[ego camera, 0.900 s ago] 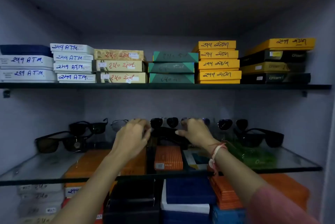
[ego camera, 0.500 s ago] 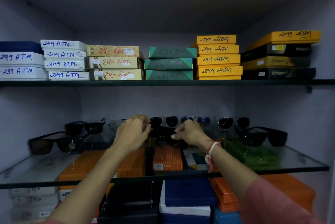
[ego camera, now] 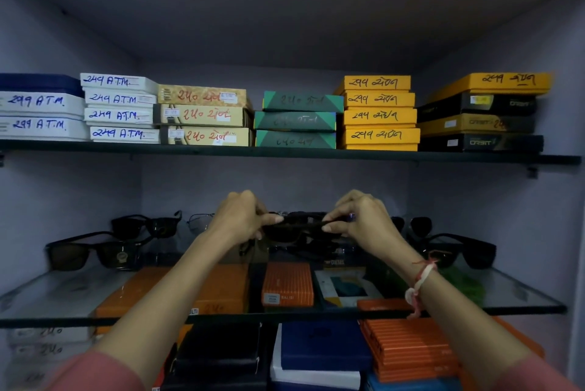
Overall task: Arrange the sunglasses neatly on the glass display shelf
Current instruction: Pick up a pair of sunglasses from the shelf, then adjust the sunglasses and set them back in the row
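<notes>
Both hands grasp one dark pair of sunglasses (ego camera: 300, 227) above the middle of the glass display shelf (ego camera: 57, 295): left hand (ego camera: 239, 216) pinches its left end, right hand (ego camera: 364, 216) its right end. Other pairs stand along the back; a brown-lensed pair (ego camera: 91, 253) sits left and a black pair (ego camera: 456, 248) right. The shelf's front strip, near its edge, lies bare at both corners. Stacked boxes (ego camera: 378, 115) fill the upper shelf (ego camera: 285, 151).

Recessed cabinet with pale lilac walls (ego camera: 493, 197) and dim ceiling (ego camera: 285, 4); an upper shelf (ego camera: 285, 151) (dark-edged) spans above the hands.
</notes>
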A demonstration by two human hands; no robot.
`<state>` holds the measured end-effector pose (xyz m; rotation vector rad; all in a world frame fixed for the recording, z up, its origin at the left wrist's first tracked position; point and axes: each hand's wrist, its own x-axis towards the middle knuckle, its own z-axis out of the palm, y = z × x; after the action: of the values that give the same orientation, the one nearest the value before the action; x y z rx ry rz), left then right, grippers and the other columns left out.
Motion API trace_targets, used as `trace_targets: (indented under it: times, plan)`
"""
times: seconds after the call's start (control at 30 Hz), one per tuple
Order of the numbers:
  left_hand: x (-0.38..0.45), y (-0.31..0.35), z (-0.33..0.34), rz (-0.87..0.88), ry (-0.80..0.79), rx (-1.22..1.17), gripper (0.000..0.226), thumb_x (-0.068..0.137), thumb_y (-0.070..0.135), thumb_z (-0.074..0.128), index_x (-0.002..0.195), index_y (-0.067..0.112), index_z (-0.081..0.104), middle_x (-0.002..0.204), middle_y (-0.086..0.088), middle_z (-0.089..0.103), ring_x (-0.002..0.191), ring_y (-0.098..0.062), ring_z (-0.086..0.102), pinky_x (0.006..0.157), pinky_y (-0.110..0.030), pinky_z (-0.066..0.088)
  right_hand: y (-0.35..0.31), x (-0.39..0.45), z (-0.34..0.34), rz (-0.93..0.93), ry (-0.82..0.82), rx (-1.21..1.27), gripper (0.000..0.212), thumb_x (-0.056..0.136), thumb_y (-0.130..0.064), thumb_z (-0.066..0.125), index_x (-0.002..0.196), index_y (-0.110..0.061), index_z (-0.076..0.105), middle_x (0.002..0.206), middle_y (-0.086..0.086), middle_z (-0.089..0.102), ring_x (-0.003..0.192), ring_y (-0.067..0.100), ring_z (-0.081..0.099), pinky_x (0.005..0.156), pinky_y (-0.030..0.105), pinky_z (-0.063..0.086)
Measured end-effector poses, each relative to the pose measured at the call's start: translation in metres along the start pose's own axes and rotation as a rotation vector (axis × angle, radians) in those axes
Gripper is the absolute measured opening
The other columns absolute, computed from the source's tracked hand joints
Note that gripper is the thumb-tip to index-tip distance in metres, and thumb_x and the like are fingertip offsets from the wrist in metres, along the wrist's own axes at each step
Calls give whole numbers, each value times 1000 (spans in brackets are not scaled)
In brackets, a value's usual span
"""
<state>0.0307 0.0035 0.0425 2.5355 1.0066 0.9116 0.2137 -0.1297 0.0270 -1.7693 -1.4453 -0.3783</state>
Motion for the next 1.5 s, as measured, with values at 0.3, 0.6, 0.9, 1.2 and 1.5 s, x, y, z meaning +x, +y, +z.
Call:
trace_targets:
  times: [0.3,0.6,0.9,1.2,1.5]
  plan:
    - [0,36,10,124,21,184,32,84,38,70,90,8,78,72,-9,70,73,-24,69,76,-40,59,4,-11,-36,64,13,82,25,74,-49,75,78,-25,81,76,-10,76,68,-6,66,60,7,49]
    - [6,64,29,216,4,248,29,84,34,70,89,7,77,88,-15,73,84,-30,69,76,-39,58,24,-3,-61,174,97,-141,18,72,-25,85,85,-13,82,85,7,79,79,19,72,81,35,61]
    - [36,78,63,36,-78,-141,22,82,13,66,71,-4,76,59,-12,75,54,-23,74,61,-28,62,63,-6,-65,342,162,-344,11,74,-16,78,79,-6,79,83,15,75,82,33,71,72,38,62]
    - [56,81,95,-94,-150,-241,23,80,27,66,67,9,69,61,-8,65,54,-20,56,55,-29,48,87,4,-62,377,47,-352,20,75,-14,73,83,3,70,87,19,68,87,38,67,73,38,58]
    - [68,73,115,-133,-195,-100,32,78,32,72,53,16,59,47,6,58,32,-6,44,45,-19,42,99,8,-41,354,-53,-414,13,80,-9,67,83,3,66,95,22,67,87,37,67,70,38,58]
